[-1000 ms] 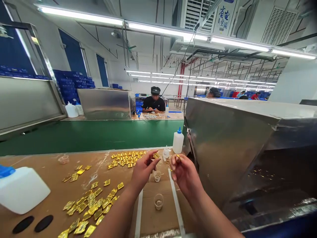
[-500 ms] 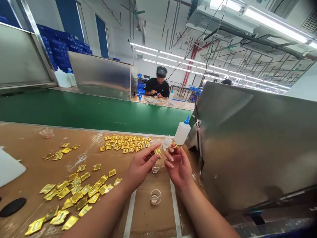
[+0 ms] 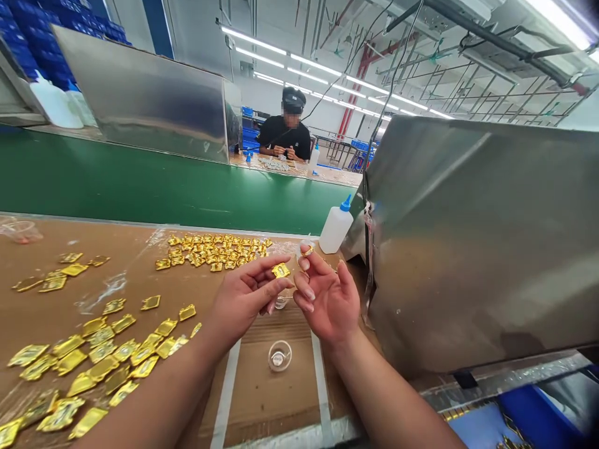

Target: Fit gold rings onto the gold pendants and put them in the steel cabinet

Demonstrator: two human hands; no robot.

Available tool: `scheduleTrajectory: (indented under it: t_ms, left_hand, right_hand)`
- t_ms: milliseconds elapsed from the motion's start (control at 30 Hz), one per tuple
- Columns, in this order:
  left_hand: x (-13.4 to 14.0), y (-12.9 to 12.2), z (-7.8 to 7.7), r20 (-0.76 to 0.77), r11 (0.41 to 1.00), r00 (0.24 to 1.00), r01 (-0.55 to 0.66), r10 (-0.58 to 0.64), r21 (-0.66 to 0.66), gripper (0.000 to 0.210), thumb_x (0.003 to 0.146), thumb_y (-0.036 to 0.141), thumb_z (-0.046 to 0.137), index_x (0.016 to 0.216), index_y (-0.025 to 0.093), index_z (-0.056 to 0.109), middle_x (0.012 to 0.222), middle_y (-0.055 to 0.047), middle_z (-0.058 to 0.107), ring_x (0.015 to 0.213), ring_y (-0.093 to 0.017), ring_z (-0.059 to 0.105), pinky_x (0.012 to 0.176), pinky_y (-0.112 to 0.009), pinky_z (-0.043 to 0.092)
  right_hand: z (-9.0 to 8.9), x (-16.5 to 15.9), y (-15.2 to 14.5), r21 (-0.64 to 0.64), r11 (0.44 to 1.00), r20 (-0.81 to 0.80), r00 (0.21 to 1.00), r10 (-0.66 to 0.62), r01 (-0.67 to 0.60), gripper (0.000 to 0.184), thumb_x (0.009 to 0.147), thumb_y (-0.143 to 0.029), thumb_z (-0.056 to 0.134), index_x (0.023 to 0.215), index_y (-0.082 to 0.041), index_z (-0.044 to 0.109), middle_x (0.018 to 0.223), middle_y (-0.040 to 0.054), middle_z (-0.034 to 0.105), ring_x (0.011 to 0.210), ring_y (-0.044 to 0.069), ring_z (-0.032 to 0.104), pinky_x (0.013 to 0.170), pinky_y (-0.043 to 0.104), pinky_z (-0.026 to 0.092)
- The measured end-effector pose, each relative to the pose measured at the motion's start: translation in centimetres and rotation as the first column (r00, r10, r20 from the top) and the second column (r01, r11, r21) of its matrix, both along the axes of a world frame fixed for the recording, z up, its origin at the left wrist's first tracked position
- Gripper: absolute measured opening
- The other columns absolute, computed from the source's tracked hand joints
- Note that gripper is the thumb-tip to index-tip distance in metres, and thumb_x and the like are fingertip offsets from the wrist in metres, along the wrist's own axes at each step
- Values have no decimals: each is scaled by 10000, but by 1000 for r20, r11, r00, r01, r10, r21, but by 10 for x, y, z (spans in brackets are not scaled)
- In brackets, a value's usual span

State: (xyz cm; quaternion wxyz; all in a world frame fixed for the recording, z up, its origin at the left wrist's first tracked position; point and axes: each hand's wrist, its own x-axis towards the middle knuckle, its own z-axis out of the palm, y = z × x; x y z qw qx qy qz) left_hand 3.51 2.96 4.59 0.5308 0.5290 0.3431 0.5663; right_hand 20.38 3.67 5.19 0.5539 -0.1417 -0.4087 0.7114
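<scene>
Between the thumb and index finger of my left hand [image 3: 241, 299] is a small gold square piece [image 3: 281, 270], its face turned up toward me. My right hand [image 3: 327, 293] is just to the right, palm up, with its thumb apart from loosely curled fingers. A gold ring-shaped band [image 3: 307, 251] shows at one of its raised fingertips, and I see nothing gripped in the palm. Below the hands stands a small clear cup [image 3: 279, 356]. Another clear cup [image 3: 281, 302] is partly hidden behind my fingers.
Many gold pieces [image 3: 215, 251] lie in a block at the back, with more scattered gold pieces [image 3: 100, 352] at left. A white bottle [image 3: 336, 229] with a blue tip stands by the metal panel [image 3: 477, 249]. Beyond the green belt [image 3: 140, 187] a person [image 3: 285, 134] sits working.
The view has shifted right and down. My left hand keeps the gold piece, whose face is now more visible. My right hand remains close beside it.
</scene>
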Motion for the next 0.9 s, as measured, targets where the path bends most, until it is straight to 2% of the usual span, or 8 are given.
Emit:
scheduleTrajectory:
  t_ms: [233,400,533,700,900]
  left_hand:
    - [-1,-3,4,46,999,998,-29,31,-40,400,749,311,882,1106,179,759,625,25,635,471,-69,518,441,-172,426]
    - [0,-1,2,35,999,999,-41,42,-15,380,772,311,866,1121,201,764,641,21,646,478,-67,516,435,-166,420]
    - [0,0,-1,20,1000,999,-29,29,2,379,768,302,867,1125,217,770,651,21,645,484,-65,511,435,-162,411]
    - [-2,3,-7,29,999,999,-29,29,-16,401,764,318,872,1140,227,766,722,-3,680,500,-64,502,442,-169,403]
    - [-1,2,-7,21,999,999,-41,41,-2,397,765,338,875,1134,231,773,702,0,667,510,-65,491,451,-168,404]
  right_hand:
    - [2,-3,-7,70,996,-13,998,63,-62,613,950,-644,403,1310,-233,679,1089,87,463,645,137,334,434,234,322]
    - [1,-3,-6,85,996,89,996,12,-20,673,940,-707,319,1332,-272,651,1116,101,485,653,162,340,430,257,329]
    - [1,-2,-6,103,994,113,994,16,-28,699,938,-710,300,1376,-267,616,1131,106,486,660,165,339,441,263,333]
    - [0,-2,-7,128,989,80,995,63,-73,710,930,-699,319,1408,-257,602,1149,105,473,669,164,345,450,264,332]
    - [1,-2,-7,89,992,23,996,87,-89,757,916,-738,309,1383,-229,618,1159,115,486,655,161,323,439,261,312]
